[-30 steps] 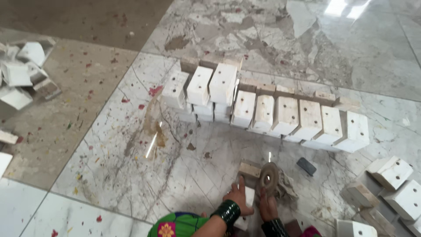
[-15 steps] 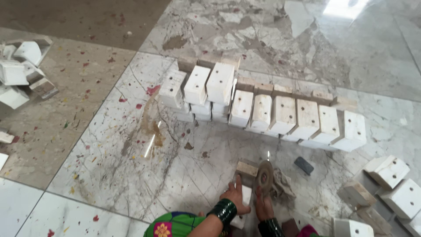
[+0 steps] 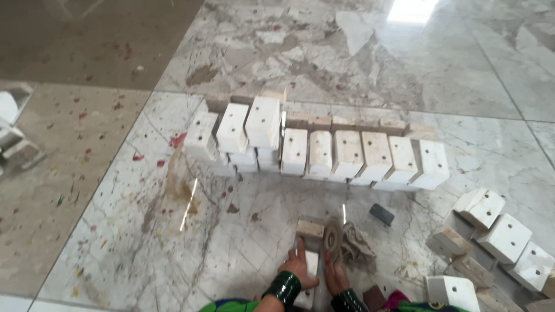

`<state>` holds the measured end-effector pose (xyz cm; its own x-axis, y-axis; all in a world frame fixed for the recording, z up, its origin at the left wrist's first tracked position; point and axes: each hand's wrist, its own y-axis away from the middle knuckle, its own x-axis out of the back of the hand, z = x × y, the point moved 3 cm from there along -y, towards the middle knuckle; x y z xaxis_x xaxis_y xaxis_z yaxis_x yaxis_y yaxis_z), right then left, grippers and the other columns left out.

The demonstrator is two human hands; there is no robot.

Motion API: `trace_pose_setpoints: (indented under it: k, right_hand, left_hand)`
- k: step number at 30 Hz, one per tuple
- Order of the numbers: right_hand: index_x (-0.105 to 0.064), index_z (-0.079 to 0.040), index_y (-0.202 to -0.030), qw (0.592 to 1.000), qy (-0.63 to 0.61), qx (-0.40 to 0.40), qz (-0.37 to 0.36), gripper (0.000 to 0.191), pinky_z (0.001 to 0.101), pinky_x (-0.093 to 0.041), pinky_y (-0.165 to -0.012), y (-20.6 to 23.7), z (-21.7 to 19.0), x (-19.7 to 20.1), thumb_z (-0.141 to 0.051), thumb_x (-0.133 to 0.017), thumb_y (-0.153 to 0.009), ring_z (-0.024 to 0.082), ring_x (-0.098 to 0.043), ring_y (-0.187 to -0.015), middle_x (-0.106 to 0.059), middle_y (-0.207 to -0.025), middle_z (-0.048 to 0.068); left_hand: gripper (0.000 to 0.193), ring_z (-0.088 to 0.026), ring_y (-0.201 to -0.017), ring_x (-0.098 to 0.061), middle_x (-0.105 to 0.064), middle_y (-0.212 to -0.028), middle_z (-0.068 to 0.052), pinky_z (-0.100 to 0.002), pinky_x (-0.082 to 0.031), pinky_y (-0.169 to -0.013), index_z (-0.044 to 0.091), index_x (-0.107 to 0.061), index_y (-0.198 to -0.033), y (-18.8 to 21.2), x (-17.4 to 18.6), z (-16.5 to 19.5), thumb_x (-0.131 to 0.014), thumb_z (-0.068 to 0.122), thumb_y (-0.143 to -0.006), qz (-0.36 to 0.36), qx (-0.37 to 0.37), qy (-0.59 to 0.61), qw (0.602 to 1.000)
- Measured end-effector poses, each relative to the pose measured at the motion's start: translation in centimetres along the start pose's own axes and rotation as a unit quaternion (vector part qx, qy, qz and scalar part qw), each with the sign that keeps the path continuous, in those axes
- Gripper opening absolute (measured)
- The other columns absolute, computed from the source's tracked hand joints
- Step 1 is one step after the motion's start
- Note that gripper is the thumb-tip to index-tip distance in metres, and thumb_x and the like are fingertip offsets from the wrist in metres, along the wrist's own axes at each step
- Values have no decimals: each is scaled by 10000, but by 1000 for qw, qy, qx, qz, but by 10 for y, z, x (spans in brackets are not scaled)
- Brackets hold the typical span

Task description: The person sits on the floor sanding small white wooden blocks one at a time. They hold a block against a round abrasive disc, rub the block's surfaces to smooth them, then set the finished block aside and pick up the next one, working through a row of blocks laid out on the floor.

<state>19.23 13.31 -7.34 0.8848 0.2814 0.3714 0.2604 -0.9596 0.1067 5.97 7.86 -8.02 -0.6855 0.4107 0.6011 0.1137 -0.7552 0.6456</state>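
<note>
Far to the left of both hands, a few white blocks (image 3: 14, 130) lie at the frame's edge on the brownish floor tile. The left hand (image 3: 298, 270), a dark green bangle (image 3: 281, 287) on its wrist, lies flat with fingers spread, its grip apart and closed on nothing, fingertips touching a small wooden block (image 3: 310, 229) that sits on the marble floor (image 3: 144, 231) just ahead of it. Well beyond both hands runs a long row of white drilled blocks (image 3: 347, 155). The right hand (image 3: 334, 274) presses a round worn pad (image 3: 332, 238) beside that block; whether its grip is clamped cannot be told. A crumpled rag (image 3: 355, 242) lies just right of it, a small dark block (image 3: 381, 214) further right, then loose white blocks (image 3: 503, 240).
</note>
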Motion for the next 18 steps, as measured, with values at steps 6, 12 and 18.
trace_pose_setpoints:
  k: [6,12,18]
  right_hand:
    - [-588,44,-1303,996,50,-68,-12,655,425,-493,-976,-2,1,-3,-515,-496,-975,409,-666,-1184,-707,-1219,274]
    - [-632,48,-1243,998,45,-48,-19,622,437,-492,-957,-5,0,-4,-500,-472,-995,408,-669,-1155,-721,-1174,292]
    - [-656,68,-1176,994,81,-67,-25,618,443,-508,-953,-1,-6,-11,-493,-472,-997,421,-689,-1106,-726,-1131,311]
  left_hand:
    - [1441,-427,-1294,-556,-317,-1523,-309,-453,-520,-1033,61,228,-1607,0,3,-2,-794,497,-690,2,-4,-7,1000]
    - [1412,-421,-1256,-588,-369,-1499,-289,-450,-523,-1028,98,214,-1616,0,4,-3,-774,459,-673,19,4,9,1000]
    - [1416,-440,-1255,-586,-305,-1540,-313,-455,-537,-1026,113,228,-1602,3,6,-6,-796,446,-684,21,-1,18,1000]
